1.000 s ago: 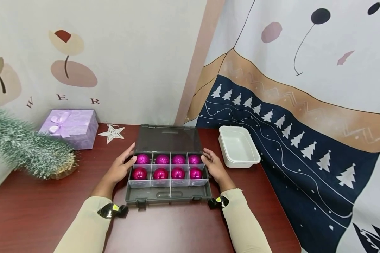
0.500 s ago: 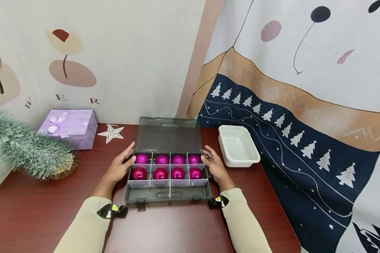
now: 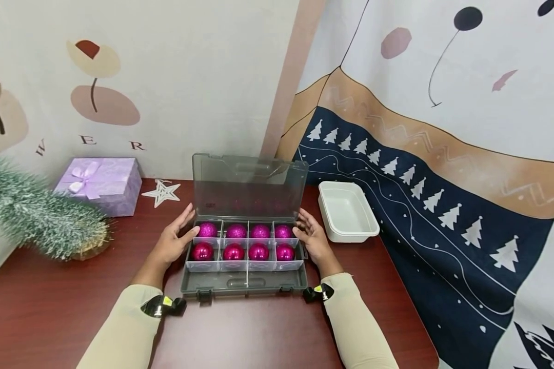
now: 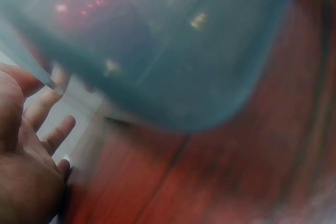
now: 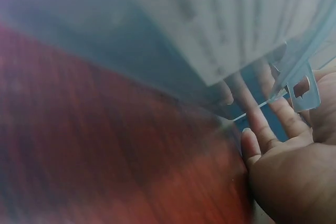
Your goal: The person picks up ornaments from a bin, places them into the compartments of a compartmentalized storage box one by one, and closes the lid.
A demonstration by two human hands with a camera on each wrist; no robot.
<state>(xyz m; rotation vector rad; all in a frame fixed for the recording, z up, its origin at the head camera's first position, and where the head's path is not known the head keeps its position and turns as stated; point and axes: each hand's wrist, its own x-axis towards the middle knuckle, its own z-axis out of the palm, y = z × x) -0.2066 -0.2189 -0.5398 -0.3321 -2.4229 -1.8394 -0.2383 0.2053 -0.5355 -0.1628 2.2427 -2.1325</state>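
A grey see-through plastic organizer case point(image 3: 246, 283) lies on the table, its lid point(image 3: 250, 184) tilted up at the back. Dividers part it into compartments. The back row holds glittery magenta balls point(image 3: 236, 231) and the row before it shiny ones point(image 3: 233, 252); the front compartments hold none. My left hand point(image 3: 172, 243) is at the case's left side, thumb on the rim, other fingers extended toward the lid. At the right side, my right hand point(image 3: 315, 241) mirrors it. The right wrist view shows straight fingers point(image 5: 260, 124) by the clear plastic and a latch point(image 5: 304, 93).
A white tub point(image 3: 348, 211) stands at the back right. A white star point(image 3: 161, 192), a lilac gift box point(image 3: 102, 185) and a frosted small tree point(image 3: 41, 215) are at the left. Printed cloth point(image 3: 420, 215) hangs along the table's right and back.
The case's lid has risen from lying back on the table to a steeper tilt. Both hands stay at the case's sides; the case's base and balls keep their places.
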